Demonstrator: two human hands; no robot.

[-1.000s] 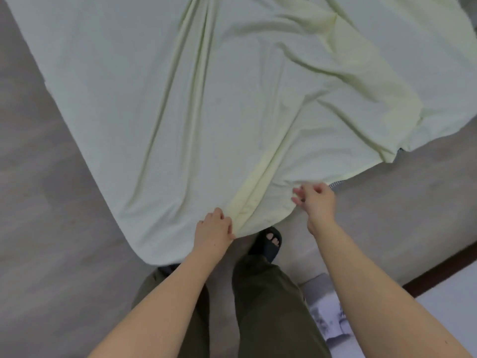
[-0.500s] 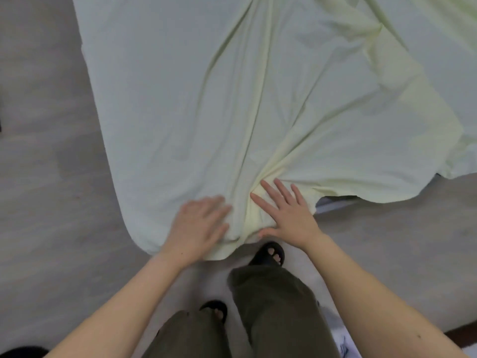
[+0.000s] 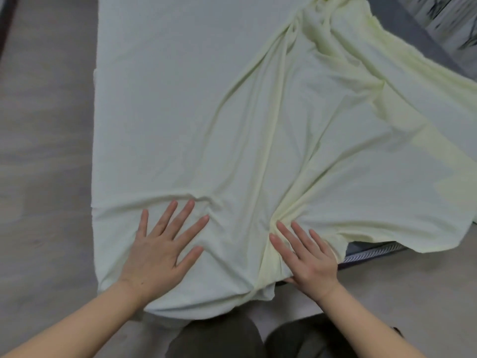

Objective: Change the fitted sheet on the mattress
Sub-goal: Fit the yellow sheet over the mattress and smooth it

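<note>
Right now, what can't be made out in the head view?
Head view only:
- Mattress top: covered by the sheet; only a strip of mattress shows at lower right.
- Far end of the bed: cut off by the top edge.
- Whether the near corner is tucked under: hidden by sheet draped below the left hand and right hand.
- Grey patch at top right: too blurred to identify.

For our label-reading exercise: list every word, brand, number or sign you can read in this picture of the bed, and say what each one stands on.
None: no readable text shows anywhere in the view.
The pale sheet is plain, with no tag or print visible.
The exposed mattress edge shows stripes, not letters.
The patterned grey fabric at the top right is blurred; no writing can be made out.
</note>
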